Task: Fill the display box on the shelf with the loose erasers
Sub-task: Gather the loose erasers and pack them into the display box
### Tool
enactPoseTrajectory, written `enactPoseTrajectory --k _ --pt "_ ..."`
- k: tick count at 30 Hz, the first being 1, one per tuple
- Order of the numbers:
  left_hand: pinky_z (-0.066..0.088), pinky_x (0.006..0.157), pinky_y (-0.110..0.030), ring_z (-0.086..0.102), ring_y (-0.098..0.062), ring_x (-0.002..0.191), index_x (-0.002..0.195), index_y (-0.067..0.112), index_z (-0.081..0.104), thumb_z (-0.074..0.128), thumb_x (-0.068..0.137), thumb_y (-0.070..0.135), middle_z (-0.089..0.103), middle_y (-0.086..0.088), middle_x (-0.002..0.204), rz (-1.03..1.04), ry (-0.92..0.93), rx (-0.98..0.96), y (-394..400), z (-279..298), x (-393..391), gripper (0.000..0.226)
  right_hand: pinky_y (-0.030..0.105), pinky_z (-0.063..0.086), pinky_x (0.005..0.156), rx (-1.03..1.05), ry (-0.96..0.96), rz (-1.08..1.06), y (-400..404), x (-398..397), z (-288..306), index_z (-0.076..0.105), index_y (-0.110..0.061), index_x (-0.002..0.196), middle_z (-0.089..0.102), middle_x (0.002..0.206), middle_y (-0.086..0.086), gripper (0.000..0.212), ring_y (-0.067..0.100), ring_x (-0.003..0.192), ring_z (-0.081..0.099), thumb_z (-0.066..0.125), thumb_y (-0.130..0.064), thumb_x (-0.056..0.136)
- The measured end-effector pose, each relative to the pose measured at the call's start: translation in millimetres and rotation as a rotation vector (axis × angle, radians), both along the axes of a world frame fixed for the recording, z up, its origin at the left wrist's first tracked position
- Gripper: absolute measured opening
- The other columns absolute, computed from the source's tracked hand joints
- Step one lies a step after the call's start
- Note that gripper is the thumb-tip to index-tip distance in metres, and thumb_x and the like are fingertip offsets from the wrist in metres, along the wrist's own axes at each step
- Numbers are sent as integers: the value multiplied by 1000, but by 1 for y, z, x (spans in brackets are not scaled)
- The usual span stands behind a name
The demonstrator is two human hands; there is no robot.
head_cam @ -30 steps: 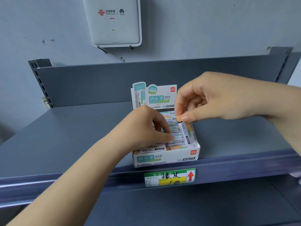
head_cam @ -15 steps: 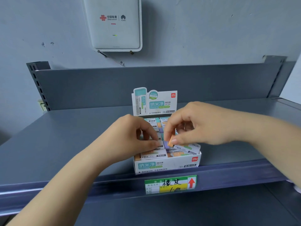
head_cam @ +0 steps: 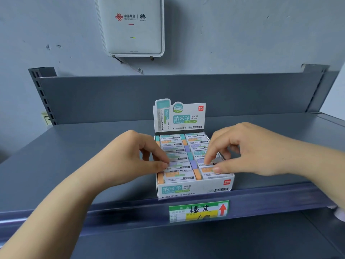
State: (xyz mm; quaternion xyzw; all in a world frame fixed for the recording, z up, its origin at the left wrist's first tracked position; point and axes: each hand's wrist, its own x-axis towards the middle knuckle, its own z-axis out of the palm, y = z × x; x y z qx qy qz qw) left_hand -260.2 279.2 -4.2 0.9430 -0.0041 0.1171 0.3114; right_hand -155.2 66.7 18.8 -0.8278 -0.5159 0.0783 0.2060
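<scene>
Shelf edge runs across the near part of the view, a dark grey lip with a green, yellow and white price tag clipped to it; the tag carries handwritten characters and a red arrow that points up. Directly above the tag the display box stands on the grey shelf, its white front wall against the lip. Erasers in white sleeves with orange, purple and teal ends lie flat in two columns and fill the box up to its rim.

The left hand comes in from the lower left, fingers curled, and its fingertips press on the top of a purple-ended eraser in the left column, second row from the front. The right hand comes in from the right, fingers bent; the forefinger and thumb rest on the front erasers of the right column, one purple-ended and one orange-ended. Whether either hand pinches an eraser or only pushes on it cannot be told.

Behind the rows the box's printed back card stands upright. Farther back the shelf's grey back panel rises, and on the wall above hangs a white router with a small green light
</scene>
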Motion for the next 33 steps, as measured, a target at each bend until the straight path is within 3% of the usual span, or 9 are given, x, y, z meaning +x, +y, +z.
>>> enactPoseTrajectory --k 2,10,19,24,27,30,33 --pt "36 50 -7 51 0 60 70 29 75 76 69 20 68 17 76 -1 -7 2 2 0 -1 9 25 44 62 22 14 -15 -4 2 -2 72 -40 73 64 86 -15 10 13 67 54 74 -30 73" --pt "35 50 -5 51 2 58 71 26 75 76 70 17 68 13 77 13 -25 -17 1 -1 -3 9 13 39 57 85 44 -3 -5 7 -12 74 -39 72 67 87 -15 8 12 69 55 73 -31 72" --pt "33 44 -5 46 1 43 69 24 72 70 76 17 63 2 60 226 -127 -116 15 -1 -10 10 10 37 58 216 -62 -127 -8 11 -19 72 -37 81 64 87 -16 12 11 67 50 73 -28 72" --pt "36 49 -4 48 4 48 80 26 70 68 78 22 62 7 66 256 -99 -105 10 -5 -5 5 10 37 57 224 -89 -205 -5 18 -26 73 -32 86 65 83 -14 12 8 66 47 71 -26 76" --pt "35 49 -8 45 -2 52 93 24 72 65 80 26 60 7 64 258 -73 -97 6 -9 2 14 15 38 59 214 -102 -247 -1 21 -31 72 -33 92 64 87 -16 16 8 67 48 68 -27 78" --pt "31 43 -11 42 -6 46 100 27 71 63 83 25 58 10 61 246 -36 -67 2 -11 7 20 16 37 60 178 -106 -268 1 23 -34 70 -32 102 60 93 -23 22 12 65 48 65 -28 81" --pt "30 40 -9 40 -5 38 103 23 71 62 84 23 66 9 70 231 -39 -70 1 -13 10 21 14 38 61 171 -100 -264 2 23 -36 69 -32 104 58 95 -24 23 6 69 48 63 -28 82"
